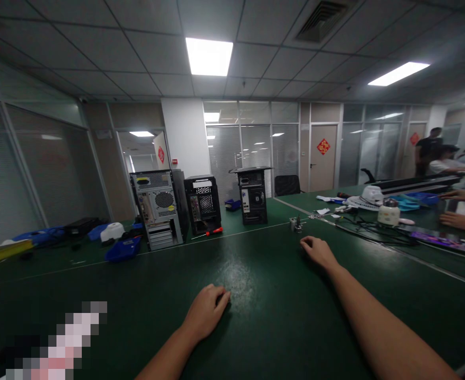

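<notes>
Metal parts [294, 225] lie just far-left of the nearer right hand [318, 251]; it and the left hand [207, 311] appear loosely curled, empty.

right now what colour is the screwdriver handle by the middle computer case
The screwdriver handle is orange-red, seen in the head view.

Between hands: I could pass over bare bench [269, 316] from my left hand [207, 311] to my right hand [318, 252].
Straight ahead: upright computer cases [163, 208] block me; a narrow gap splits the right two.
Past right fingertips: small metal parts [295, 225] sit close.
Far right: black cables [375, 236] clutter my path.
Far left: a blue tray [123, 249] obstructs.
</notes>
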Available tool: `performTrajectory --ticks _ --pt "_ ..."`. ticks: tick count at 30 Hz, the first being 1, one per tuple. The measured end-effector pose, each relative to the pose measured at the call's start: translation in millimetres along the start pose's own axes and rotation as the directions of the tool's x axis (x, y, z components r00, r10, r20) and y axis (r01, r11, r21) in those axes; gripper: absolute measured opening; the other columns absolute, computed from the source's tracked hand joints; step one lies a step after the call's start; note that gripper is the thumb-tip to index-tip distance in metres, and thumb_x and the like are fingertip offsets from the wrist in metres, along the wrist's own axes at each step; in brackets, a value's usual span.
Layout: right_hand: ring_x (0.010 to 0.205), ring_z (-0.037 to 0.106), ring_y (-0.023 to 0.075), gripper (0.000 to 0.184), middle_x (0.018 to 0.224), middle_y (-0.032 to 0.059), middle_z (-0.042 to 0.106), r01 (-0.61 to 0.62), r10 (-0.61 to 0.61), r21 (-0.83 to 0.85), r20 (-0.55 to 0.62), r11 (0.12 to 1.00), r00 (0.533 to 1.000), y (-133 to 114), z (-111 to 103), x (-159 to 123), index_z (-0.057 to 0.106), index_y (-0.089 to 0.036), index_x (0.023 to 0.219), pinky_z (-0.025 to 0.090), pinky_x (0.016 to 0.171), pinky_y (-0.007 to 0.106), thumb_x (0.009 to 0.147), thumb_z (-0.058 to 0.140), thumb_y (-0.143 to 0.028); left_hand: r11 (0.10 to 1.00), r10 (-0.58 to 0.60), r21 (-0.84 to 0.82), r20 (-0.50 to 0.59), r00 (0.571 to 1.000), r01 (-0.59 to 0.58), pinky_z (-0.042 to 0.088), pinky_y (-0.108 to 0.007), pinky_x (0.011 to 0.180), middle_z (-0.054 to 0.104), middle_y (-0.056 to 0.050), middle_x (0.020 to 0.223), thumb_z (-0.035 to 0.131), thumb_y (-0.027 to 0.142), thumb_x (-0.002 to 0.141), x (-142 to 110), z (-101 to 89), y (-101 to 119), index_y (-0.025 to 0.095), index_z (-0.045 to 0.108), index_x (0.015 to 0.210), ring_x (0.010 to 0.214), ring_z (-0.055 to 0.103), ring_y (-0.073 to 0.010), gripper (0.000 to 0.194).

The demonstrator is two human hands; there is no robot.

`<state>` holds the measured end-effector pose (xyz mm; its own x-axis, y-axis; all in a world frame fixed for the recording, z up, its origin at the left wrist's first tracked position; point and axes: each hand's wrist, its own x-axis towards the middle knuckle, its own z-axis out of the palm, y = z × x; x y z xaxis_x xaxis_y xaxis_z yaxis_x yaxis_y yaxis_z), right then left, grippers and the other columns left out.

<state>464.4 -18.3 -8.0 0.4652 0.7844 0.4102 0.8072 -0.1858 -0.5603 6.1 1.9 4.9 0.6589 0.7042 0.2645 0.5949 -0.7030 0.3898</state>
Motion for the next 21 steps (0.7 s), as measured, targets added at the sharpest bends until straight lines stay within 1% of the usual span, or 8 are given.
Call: performTrajectory --ticks 5,8,14,18,21 --pt "0.095 0.069 0.0214 0.026 0.106 0.0081 0.075 0.019 -0.019 0.023 0.004 1.0 1.0 -4.7 -1.3 -1.9 0.067 -0.02 0.103 0.047 0.081 0.029 0.094 0.046 -0.033 1.0 0.0 0.004 -0.004 1.0 0.0 0.036 -0.029 0.074 0.063 -0.004 0.081 0.035 0.043 0.102 1.0 -1.4 2.0 0.02 0.063 0.08 0.085 0.058 -0.0206 0.043" --pt "0.096 0.069 0.0207 0.026 0.108 0.0078 0.074 0.03 -0.031 0.038 0.016 0.999 0.999 -4.7 0.0 -2.0 0.065 -0.02 0.102 0.046 0.082 0.029 0.096 0.043 -0.032 1.0 -0.008 0.017 0.005 1.0 0.008 0.037 -0.029 0.074 0.063 -0.005 0.081 0.035 0.042 0.101 1.3 -1.8 3.0 0.02 0.064 0.08 0.085 0.057 -0.0207 0.042" --pt "0.095 0.068 0.021 0.025 0.108 0.0076 0.074 0.033 -0.034 0.028 0.017 0.999 0.999 -0.5 4.5 -1.7 0.065 -0.022 0.104 0.046 0.081 0.029 0.095 0.045 -0.033 1.0 -0.017 0.023 0.007 1.0 0.016 0.037 -0.029 0.074 0.064 -0.005 0.082 0.035 0.042 0.101 -0.6 -1.3 3.2 0.02 0.063 0.079 0.085 0.058 -0.0205 0.042" --pt "0.098 0.067 0.0216 0.025 0.109 0.0072 0.073 0.026 -0.027 0.026 0.014 0.999 1.0 0.8 5.2 -3.6 0.066 -0.022 0.106 0.046 0.082 0.029 0.093 0.047 -0.031 1.0 -0.016 0.019 0.0 1.0 0.016 0.037 -0.029 0.075 0.064 -0.006 0.083 0.035 0.042 0.101 -0.2 -0.5 2.1 0.02 0.065 0.08 0.085 0.058 -0.0205 0.042" --pt "0.098 0.067 0.0218 0.028 0.108 0.0063 0.074 0.029 -0.03 0.044 0.019 0.999 0.999 -1.2 4.6 -4.9 0.067 -0.023 0.107 0.046 0.083 0.03 0.094 0.046 -0.035 1.0 -0.013 0.02 -0.004 1.0 0.013 0.037 -0.029 0.075 0.064 -0.006 0.083 0.035 0.042 0.101 -0.2 0.2 1.0 0.02 0.065 0.081 0.086 0.058 -0.0205 0.042"
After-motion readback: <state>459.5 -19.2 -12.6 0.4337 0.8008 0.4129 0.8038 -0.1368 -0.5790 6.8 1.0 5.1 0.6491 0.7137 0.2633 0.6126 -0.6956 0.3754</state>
